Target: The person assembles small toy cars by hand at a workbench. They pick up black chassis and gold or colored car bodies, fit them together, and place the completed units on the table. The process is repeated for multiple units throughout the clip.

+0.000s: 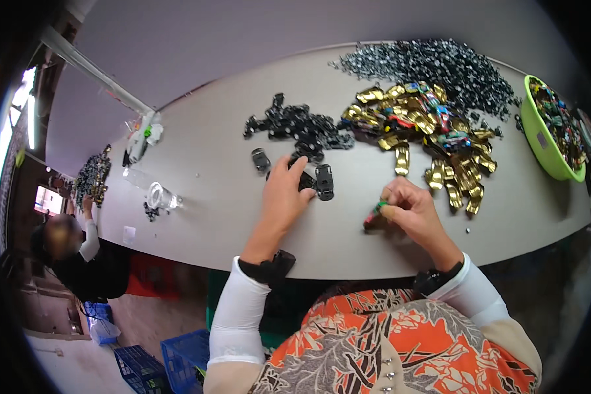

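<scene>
My left hand (pixel 286 192) lies on the grey table (pixel 203 197), its fingertips on a black toy-car base (pixel 306 181) beside another black base (pixel 324 181). My right hand (pixel 410 209) grips a small toy car body (pixel 375 215) with green and red colours, held low at the table surface. Just beyond my hands lie a heap of black car bases (pixel 299 127) and a heap of gold and coloured car bodies (pixel 427 128). A single black base (pixel 261 159) lies apart at the left.
A large pile of small dark metal parts (pixel 433 65) spreads at the back. A green bowl (pixel 544 141) of coloured cars stands at the right. A clear glass (pixel 159 196) lies at the left. Another person (pixel 79 253) works at the far left; blue crates (pixel 177 358) sit below.
</scene>
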Motion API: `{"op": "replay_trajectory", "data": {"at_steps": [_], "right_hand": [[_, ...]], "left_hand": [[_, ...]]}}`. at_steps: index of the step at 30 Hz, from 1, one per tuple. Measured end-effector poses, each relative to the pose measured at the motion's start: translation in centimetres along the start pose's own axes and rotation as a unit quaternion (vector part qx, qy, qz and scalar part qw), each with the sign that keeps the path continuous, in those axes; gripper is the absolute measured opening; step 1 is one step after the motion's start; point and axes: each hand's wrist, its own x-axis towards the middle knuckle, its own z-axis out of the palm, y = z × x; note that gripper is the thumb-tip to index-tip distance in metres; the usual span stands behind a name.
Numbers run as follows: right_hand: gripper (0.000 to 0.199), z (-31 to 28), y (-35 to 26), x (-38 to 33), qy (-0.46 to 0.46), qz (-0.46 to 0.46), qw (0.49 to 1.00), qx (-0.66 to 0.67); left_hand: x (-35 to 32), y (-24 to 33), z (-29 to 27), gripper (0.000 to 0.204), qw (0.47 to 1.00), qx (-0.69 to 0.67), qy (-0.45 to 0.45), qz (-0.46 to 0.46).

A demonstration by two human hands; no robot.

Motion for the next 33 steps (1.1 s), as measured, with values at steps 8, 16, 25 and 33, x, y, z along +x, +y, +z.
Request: {"op": "replay_trajectory", "data": {"at_steps": [8, 16, 25, 33], "right_hand": [[0.016, -0.9, -1.5, -2.2, -0.069, -0.225, 0.915, -0.328], [0.020, -2.3, -2.4, -3.6, -0.047, -0.179, 0.907, -0.377], [0.020, -2.7, -4.2, -3.2, -0.090, -0.028, 0.803, -0.589], [0.015, -2.8, -3.5, -1.4, 0.015, -0.094, 0.923, -0.373]], "left_hand": [[-4.0, 0.8, 0.1, 0.039, 0.993, -0.091, 0.030, 0.067], [-4.0, 6.3, 0.6, 0.029, 0.990, 0.001, 0.080, 0.117], [-3.9, 7.8, 3.5, 0.036, 0.989, 0.071, 0.012, 0.125], [-6.6, 6.7, 1.5, 0.045, 0.981, -0.141, 0.100, 0.091]]}}
